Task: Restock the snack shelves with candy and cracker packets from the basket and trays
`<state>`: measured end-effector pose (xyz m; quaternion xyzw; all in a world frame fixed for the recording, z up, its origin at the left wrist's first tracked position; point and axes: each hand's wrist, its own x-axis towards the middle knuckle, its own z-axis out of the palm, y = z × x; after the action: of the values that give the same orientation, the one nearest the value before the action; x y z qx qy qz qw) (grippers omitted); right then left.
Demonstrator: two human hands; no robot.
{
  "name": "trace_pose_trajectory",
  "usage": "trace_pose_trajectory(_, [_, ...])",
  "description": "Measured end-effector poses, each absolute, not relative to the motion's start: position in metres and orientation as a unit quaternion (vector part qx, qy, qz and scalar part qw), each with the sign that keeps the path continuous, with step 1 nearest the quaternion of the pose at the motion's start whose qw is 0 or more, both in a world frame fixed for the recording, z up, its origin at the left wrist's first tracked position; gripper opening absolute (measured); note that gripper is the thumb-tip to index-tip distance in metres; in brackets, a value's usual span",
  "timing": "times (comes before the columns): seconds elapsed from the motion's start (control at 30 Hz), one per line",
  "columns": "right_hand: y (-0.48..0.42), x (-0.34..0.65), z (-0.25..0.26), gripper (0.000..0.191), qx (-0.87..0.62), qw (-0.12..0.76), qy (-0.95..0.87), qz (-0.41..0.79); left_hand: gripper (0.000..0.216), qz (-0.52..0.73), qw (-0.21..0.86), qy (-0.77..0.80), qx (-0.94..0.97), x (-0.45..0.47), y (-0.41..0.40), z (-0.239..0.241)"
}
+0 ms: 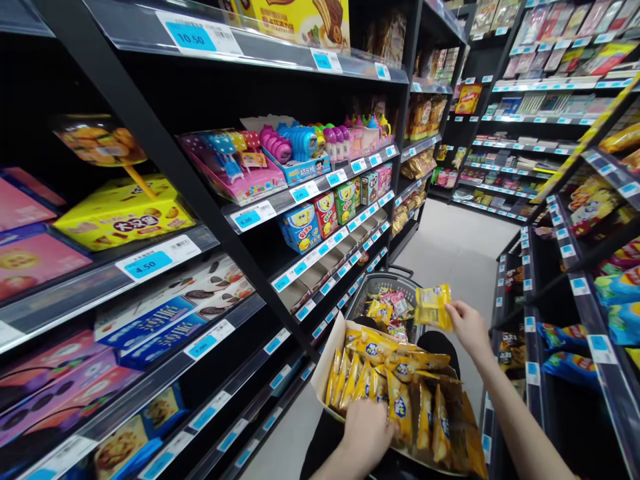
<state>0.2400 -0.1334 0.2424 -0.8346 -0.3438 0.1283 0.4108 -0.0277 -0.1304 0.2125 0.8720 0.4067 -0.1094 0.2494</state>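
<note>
My right hand pinches a yellow snack packet by its edge, up at the right side of the grey basket. An open cardboard box rests on my lap, holding several rows of upright yellow snack packets, with a few lying across the top. My left hand is curled closed over the near part of these rows. Its fingertips are hidden among the packets, so what they grip does not show. Beyond the box stands the grey basket, with small yellow and pink packets inside.
Black shelves line the left, with price tags, a yellow carton, blue-and-white biscuit boxes and toy-shaped candies. Low racks with blue snack bags flank the right. Grey floor runs ahead to more shelving.
</note>
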Motion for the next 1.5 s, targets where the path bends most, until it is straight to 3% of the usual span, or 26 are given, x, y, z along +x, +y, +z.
trace_pose_trajectory(0.1, [-0.110,0.233,0.234,0.035,-0.839,0.404,-0.327,0.159,0.025,-0.076,0.258,0.400,0.876,-0.030,-0.126,0.209])
trace_pose_trajectory(0.23, [-0.137,0.182,0.234,0.038,-0.791,0.409,-0.366,0.270,0.030,0.117,0.209,0.347,0.907,-0.049,-0.118,0.216])
trace_pose_trajectory(0.3, [-0.164,0.145,0.239,0.052,-0.741,0.424,-0.390,0.345,0.031,0.194,0.134,0.301,0.924,-0.057,-0.115,0.224])
trace_pose_trajectory(0.37, [-0.187,0.113,0.245,0.076,-0.635,0.512,-0.361,0.452,0.027,0.238,0.094,0.235,0.938,-0.059,-0.113,0.232])
trace_pose_trajectory(0.43, [-0.200,0.093,0.248,0.085,-0.588,0.571,-0.321,0.475,0.026,0.259,0.110,0.169,0.945,-0.055,-0.113,0.239])
trace_pose_trajectory(0.6, [-0.204,0.093,0.247,0.085,-0.564,0.662,-0.228,0.438,0.018,0.238,0.252,0.144,0.927,-0.037,-0.120,0.244])
trace_pose_trajectory(0.8, [-0.217,0.106,0.243,0.076,-0.534,0.717,-0.163,0.418,0.043,0.320,0.491,0.354,0.729,-0.033,-0.111,0.255])
trace_pose_trajectory(0.9, [-0.225,0.113,0.237,0.064,-0.546,0.705,-0.169,0.419,0.056,0.264,0.723,0.323,0.551,-0.032,-0.102,0.257])
trace_pose_trajectory(0.97, [-0.228,0.118,0.233,0.048,-0.576,0.677,-0.200,0.413,0.055,0.228,0.804,0.286,0.468,-0.031,-0.099,0.257])
trace_pose_trajectory(1.03, [-0.229,0.123,0.230,0.035,-0.610,0.644,-0.225,0.403,0.047,0.225,0.807,0.289,0.463,-0.031,-0.099,0.255])
trace_pose_trajectory(1.2, [-0.227,0.128,0.228,0.026,-0.642,0.597,-0.258,0.406,0.024,0.220,0.721,0.343,0.561,-0.029,-0.098,0.258])
trace_pose_trajectory(1.5, [-0.231,0.126,0.212,0.021,-0.685,0.516,-0.403,0.319,0.013,0.241,0.666,0.398,0.583,-0.023,-0.102,0.254])
